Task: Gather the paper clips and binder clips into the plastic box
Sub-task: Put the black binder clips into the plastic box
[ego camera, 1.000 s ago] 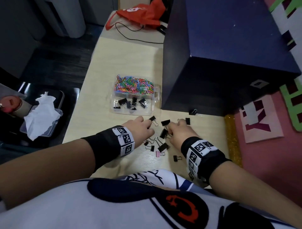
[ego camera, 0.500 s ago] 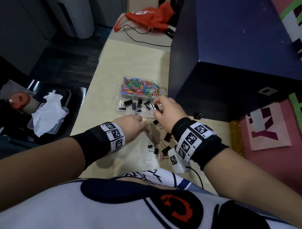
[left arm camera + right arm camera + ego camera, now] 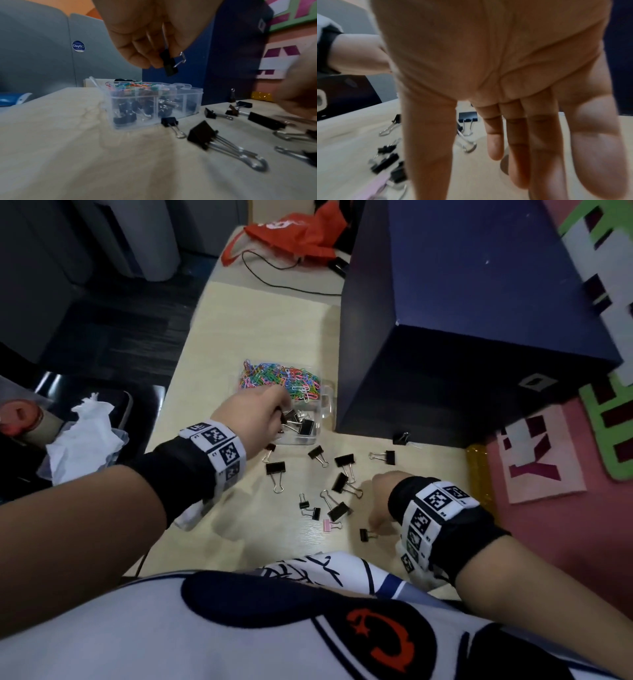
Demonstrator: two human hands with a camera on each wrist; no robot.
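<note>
I am mid-drop: my left hand pinches a small black binder clip over the near side of the clear plastic compartment box, its long axis near upright, black body down, wire handles up and right. My right hand, fingers straight and spread, empty, reaches down among the loose black binder clips on the table near that box. Next, I judge, I release over the binder-clip compartment.

Left hand now over plastic box
</note>
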